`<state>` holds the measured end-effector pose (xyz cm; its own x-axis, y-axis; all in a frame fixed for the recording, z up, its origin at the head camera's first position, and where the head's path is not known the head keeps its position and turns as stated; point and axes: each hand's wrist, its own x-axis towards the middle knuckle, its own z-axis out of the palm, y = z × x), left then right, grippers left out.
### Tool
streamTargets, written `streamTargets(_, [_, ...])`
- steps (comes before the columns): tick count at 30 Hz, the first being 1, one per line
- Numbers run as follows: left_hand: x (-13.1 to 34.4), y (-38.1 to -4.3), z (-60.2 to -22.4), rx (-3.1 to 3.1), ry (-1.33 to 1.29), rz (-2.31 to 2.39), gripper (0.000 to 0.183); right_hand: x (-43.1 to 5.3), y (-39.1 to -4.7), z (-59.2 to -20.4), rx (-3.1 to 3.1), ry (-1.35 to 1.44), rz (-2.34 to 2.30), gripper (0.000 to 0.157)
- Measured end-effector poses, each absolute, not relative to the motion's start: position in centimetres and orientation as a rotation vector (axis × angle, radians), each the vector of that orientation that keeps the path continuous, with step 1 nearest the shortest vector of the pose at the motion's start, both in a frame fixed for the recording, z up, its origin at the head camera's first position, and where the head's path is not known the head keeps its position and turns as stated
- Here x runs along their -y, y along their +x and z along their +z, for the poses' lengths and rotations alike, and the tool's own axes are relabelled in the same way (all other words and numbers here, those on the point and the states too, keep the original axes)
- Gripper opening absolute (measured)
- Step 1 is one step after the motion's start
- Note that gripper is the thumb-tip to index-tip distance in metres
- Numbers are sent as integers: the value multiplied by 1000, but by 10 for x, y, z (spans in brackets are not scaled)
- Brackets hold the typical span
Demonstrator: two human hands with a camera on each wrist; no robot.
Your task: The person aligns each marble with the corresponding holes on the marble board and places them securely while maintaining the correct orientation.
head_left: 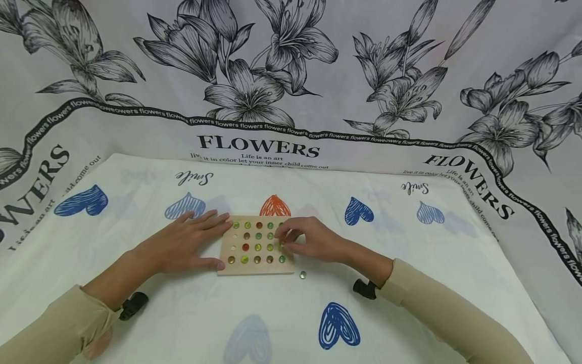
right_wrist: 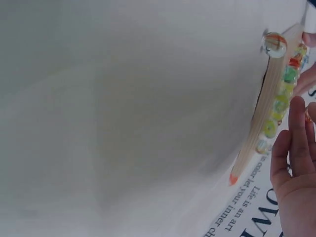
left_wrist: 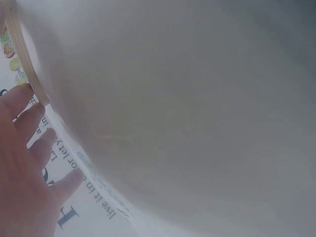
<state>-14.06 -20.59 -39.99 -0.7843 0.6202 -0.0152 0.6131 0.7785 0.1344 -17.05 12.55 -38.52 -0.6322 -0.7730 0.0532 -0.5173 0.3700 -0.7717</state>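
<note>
A light wooden board (head_left: 261, 271) with rows of glass marbles in its holes lies on the cloth; two holes in its left column show no marble. My left hand (head_left: 188, 243) rests spread along the board's left side, fingertips at the upper edge and thumb at the lower left corner. Over the right columns is my right hand (head_left: 313, 238), thumb and fingers brought together and hiding some marbles. In the right wrist view, a reddish marble (right_wrist: 308, 116) shows between its fingertips. One loose marble (head_left: 302, 275) lies just off the lower right corner.
A white cloth (head_left: 191, 313) printed with blue and orange hearts covers the table. Behind it hangs a floral curtain (head_left: 341, 101) with lettering. Dark wrist cameras sit under the left sleeve (head_left: 68, 318) and the right sleeve (head_left: 436, 303).
</note>
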Motion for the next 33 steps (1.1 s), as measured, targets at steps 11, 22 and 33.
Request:
streamTargets(11, [208,-140,-400,-2926,1039,223,92,-96,-170,-382,-2356,-1193,-1077,21])
streamTargets(22, [209,-140,-400,-2930,1058,217,91,-72,-169,-384,-2394,-1226,-1020,21])
streamTargets(33, [209,-140,-399,-2926,1055,228,91,-53,-171,-380,-2459,-1292,-916,18])
